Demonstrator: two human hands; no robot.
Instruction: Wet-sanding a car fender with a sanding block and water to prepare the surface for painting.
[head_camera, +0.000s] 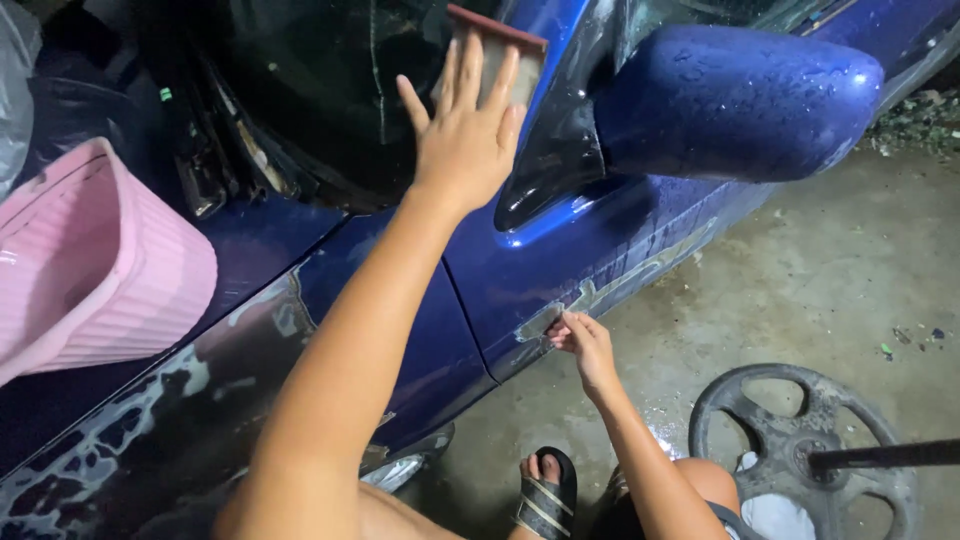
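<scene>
Sanding block (520, 55), a flat rectangular pad, lies against the blue car door (560, 265) by the window edge, under the left hand (465, 135), fingers spread flat. Right hand (583, 342), fingers pinched together, touches peeling paint lower down, below the side mirror (735, 100).

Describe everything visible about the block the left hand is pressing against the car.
The block is a flat rectangular pad, greyish on its face with a reddish-brown top edge, perhaps a sanding block or sponge. It stands upright against the blue car near the window pillar, beside the side mirror. The left hand lies flat over it with fingers spread, covering its lower left part. Its material is unclear.
</scene>
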